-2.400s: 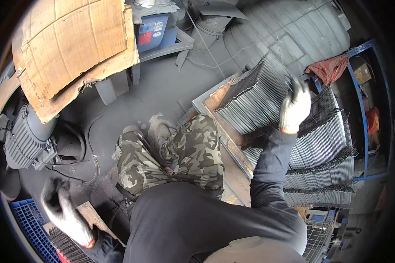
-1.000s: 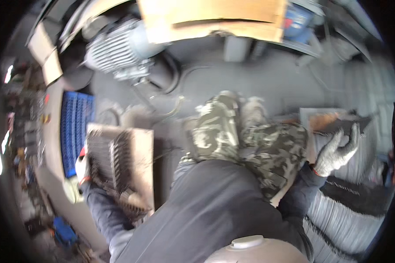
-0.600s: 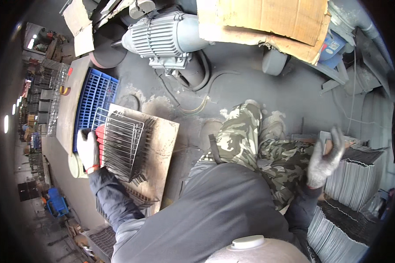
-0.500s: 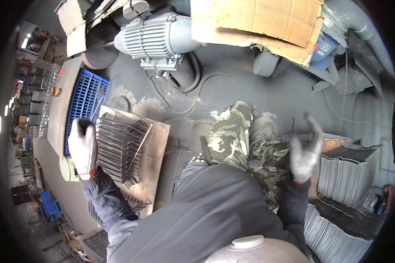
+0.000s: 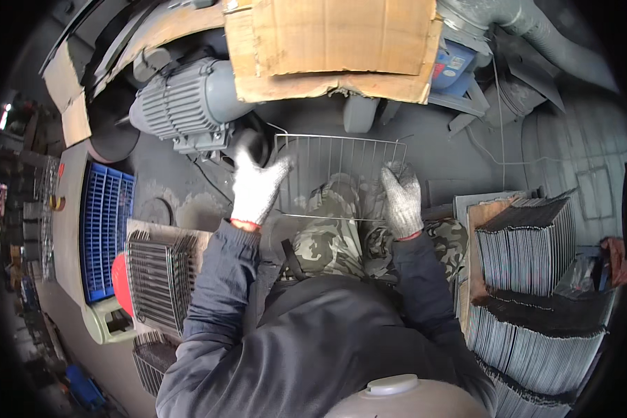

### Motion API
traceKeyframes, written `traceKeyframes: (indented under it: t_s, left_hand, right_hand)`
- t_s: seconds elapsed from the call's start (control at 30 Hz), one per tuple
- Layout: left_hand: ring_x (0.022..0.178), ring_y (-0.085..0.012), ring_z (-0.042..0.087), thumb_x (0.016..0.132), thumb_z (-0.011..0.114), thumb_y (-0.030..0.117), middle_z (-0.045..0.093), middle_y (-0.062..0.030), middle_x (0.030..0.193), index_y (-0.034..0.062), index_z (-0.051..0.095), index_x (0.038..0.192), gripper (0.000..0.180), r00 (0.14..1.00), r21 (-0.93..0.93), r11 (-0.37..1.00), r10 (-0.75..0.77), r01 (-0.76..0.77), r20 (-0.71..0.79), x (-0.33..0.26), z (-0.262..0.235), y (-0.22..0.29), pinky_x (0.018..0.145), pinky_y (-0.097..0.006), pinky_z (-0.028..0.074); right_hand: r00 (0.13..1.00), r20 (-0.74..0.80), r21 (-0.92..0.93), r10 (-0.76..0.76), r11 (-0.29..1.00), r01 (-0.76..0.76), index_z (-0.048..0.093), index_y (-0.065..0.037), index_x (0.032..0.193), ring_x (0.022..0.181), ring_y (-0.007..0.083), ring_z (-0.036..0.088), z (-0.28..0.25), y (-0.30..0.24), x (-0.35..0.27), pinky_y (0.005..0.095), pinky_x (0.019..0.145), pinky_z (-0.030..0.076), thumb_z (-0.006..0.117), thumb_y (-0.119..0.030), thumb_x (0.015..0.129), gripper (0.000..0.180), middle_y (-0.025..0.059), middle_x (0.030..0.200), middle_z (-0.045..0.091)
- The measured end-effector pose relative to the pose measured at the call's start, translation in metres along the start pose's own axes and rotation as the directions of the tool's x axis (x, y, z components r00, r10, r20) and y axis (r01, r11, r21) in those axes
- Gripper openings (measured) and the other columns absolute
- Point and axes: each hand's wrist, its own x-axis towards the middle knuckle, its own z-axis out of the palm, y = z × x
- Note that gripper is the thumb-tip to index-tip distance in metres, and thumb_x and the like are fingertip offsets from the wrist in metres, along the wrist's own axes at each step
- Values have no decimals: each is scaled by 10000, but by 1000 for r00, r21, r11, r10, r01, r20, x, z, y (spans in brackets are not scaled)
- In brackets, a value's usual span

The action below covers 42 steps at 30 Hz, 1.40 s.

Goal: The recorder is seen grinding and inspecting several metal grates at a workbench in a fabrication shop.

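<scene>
**Wire rack held flat between two gloved hands**

Wire rack (image 5: pixel 338 177), a thin rectangular grid of light metal rods, sits level above the person's knees, stretched from one hand across to the other. Camouflage trousers (image 5: pixel 341 233) show through its bars.

Left hand (image 5: pixel 256 187): white knit glove, red cuff. Fingers spread and pointing away from the body, the thumb side touching the rack's left edge. Hand looks loosely open against the frame rather than clamped; whether any finger hooks under a rod cannot be told.

Right hand (image 5: pixel 401 198): grey knit glove, fingers curled over the rack's right edge, gripping it.

Beyond the hands, on the far side of the rack: grey electric motor (image 5: pixel 181 104) with ribbed casing, and a sheet of torn cardboard (image 5: pixel 334 45) lying over the equipment there.

Left of the left hand, down by that elbow: stack of similar wire racks (image 5: pixel 160 275) resting on a wooden board (image 5: pixel 203 240). Further left, blue plastic crate (image 5: pixel 104 237) with slotted sides.

Right of the right hand: upright packed rows of dark metal sheets (image 5: pixel 533 247), edges ridged, more rows (image 5: pixel 540 345) nearer the body. Red rag (image 5: pixel 614 258) at their outer end.

Dark jacket sleeves (image 5: pixel 216 292) run from both hands back to the body.
</scene>
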Motion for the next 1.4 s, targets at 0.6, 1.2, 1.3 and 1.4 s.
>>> traceKeyframes:
  t_s: [0.6,1.2,1.3,1.4]
  left_hand:
    - [675,-147,694,1021,757,173,710,-82,868,-13,596,1096,257,845,-348,813,-295,467,445,13,115,-52,570,-289,577]
    - [570,-154,649,1009,750,164,666,-100,720,-2,562,956,256,798,-308,764,-417,567,435,16,89,-63,488,-300,511]
    - [526,-156,632,1008,760,197,680,-101,717,1,558,962,285,836,-248,841,-355,481,418,23,87,-63,471,-300,505]
    - [754,-185,691,993,783,217,686,-136,848,-44,584,1037,331,896,-232,911,-241,342,372,11,141,-67,629,-351,564]
  right_hand:
    - [997,-55,-62,51,997,-55,669,-58,1165,886,127,664,-29,20,66,288,769,577,734,-35,1001,178,16,1019,702]
    - [999,-14,8,-29,1000,29,675,-78,1172,788,116,639,-14,82,79,285,703,554,789,-57,972,232,13,949,686]
    - [995,-95,-190,-30,982,11,673,-82,1153,803,123,631,-9,73,76,288,727,546,789,-58,973,215,10,961,681]
    - [976,-151,-203,158,961,-187,679,-33,1149,902,155,675,-62,46,71,306,844,567,751,-49,991,175,38,1048,719]
